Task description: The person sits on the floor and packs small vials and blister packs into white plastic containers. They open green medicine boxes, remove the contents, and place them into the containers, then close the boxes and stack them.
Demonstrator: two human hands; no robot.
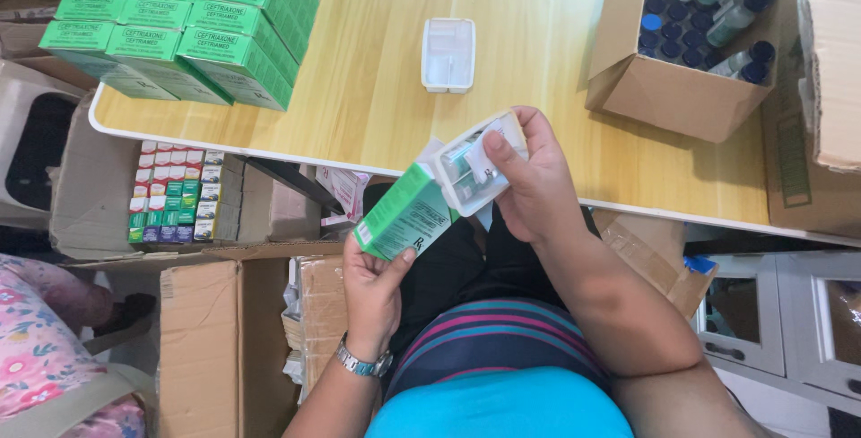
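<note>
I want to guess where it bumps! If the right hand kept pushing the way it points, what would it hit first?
The right hand points left and a little down, pressing a clear plastic tray. Straight ahead is the open end of the green carton in the left hand, so it would probably meet that first.

Open wood runs down the middle of the desk [377, 88], broken only by a small white plastic tray [448, 54] lying flat and alone. The far left corner is walled off by stacked green cartons [179, 26], reaching right to the desk edge. The right side is blocked by an open cardboard box of blue-capped vials [691, 34], with a taller brown box [830, 61] pressed in beside it. Between tray and vial box there is a clear lane. Below the near edge, cardboard boxes [224, 339] crowd the floor on the left.
</note>
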